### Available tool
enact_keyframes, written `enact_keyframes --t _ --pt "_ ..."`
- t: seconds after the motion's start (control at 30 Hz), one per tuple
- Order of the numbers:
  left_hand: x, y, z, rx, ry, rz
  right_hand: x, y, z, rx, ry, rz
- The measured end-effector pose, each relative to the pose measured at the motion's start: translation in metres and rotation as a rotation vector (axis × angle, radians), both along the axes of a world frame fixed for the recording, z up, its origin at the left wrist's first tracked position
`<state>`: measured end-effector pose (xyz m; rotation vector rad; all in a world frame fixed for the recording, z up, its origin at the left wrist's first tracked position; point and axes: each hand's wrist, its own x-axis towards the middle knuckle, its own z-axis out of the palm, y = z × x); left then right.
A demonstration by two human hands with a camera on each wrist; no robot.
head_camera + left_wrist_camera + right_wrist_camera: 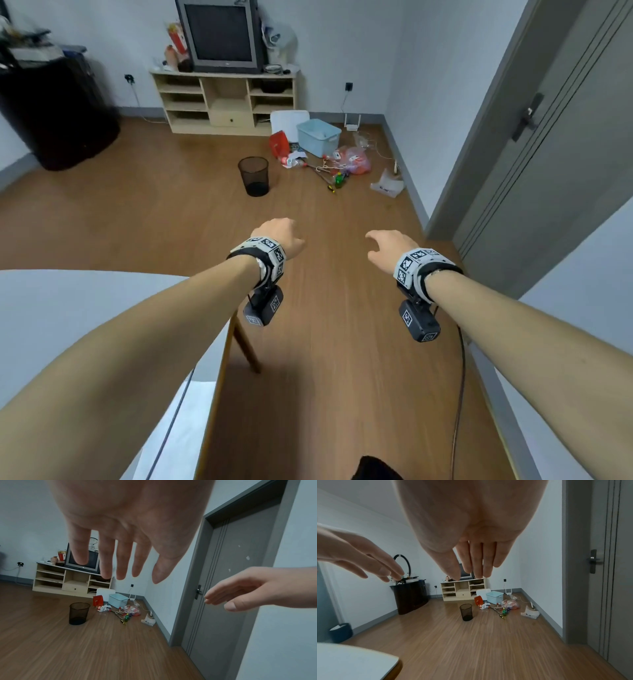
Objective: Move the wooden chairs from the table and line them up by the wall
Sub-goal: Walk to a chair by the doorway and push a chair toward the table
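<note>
No wooden chair shows in any view. My left hand (281, 234) hangs in the air over the floor just past the corner of the white-topped table (51, 308), its fingers (108, 561) straight and spread, holding nothing. My right hand (386, 247) floats level with it to the right, near the grey door (561, 164), its fingers (477, 561) straight and close together, also empty. One brown table leg (247, 346) stands below my left wrist. The right hand (248, 589) shows from the side in the left wrist view, the left hand (359, 555) in the right wrist view.
A black mesh bin (253, 176) stands mid-floor. A blue tub (318, 137), red bag and loose clutter (342, 164) lie near the right wall. A TV shelf unit (226, 102) lines the far wall, a dark cabinet (58, 113) the left corner. A cable (459, 394) trails on the floor.
</note>
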<state>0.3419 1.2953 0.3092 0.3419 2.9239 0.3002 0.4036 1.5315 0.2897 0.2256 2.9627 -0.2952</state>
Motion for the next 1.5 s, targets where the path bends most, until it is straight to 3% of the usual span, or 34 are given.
enact_keyframes --t 0.33,0.6,0.83,1.07,1.23,1.5 --pt "-0.261 0.063 0.003 -0.020 0.037 0.090 -0.300 0.062 0.000 -0.009 0.026 0.107" --pt "-0.430 0.024 0.010 -0.003 0.023 0.245 -0.515 0.007 0.013 -0.003 0.002 0.293" --pt "-0.590 -0.077 -0.021 -0.005 -0.001 0.381 -0.689 -0.092 -0.010 0.027 -0.022 0.403" --pt "-0.746 -0.191 -0.006 0.009 0.005 0.453 -0.848 -0.204 0.010 0.013 -0.026 0.438" --pt "-0.821 -0.270 -0.002 0.016 -0.004 0.506 -0.936 -0.287 0.018 0.033 -0.015 0.488" --pt "-0.926 -0.447 -0.028 0.056 -0.007 0.715 -1.089 -0.477 -0.019 0.020 -0.049 0.672"
